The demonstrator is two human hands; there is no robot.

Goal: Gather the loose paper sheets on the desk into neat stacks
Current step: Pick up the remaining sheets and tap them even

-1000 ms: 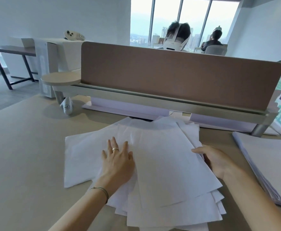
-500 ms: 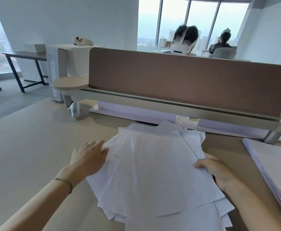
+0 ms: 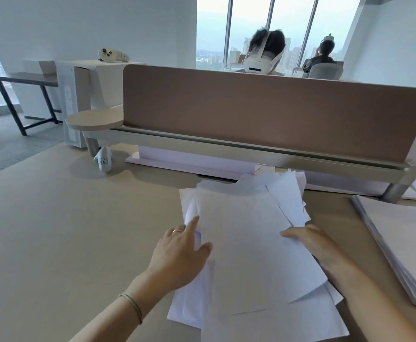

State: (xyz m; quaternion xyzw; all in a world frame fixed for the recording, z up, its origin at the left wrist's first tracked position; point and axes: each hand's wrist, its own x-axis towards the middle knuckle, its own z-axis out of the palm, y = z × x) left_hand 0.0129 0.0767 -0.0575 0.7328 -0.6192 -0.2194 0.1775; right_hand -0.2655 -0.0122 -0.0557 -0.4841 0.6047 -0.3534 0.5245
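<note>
Now both hands squeeze the loose sheets (image 3: 248, 243) inward: left hand (image 3: 179, 257) and right hand (image 3: 310, 245), fingers flat and spread, gripping nothing; next, squaring the edges.

The loose sheets (image 3: 256, 262) run off the bottom edge; the right hand (image 3: 310, 245) hides their right margin; the neat stack (image 3: 404, 245) is cut by the right edge.

Brown divider panel (image 3: 263, 114) across beige surface (image 3: 66, 230); tall windows (image 3: 271, 28) behind, daylit skyline; dark-legged side table (image 3: 21, 80) by white wall (image 3: 78, 25).
</note>
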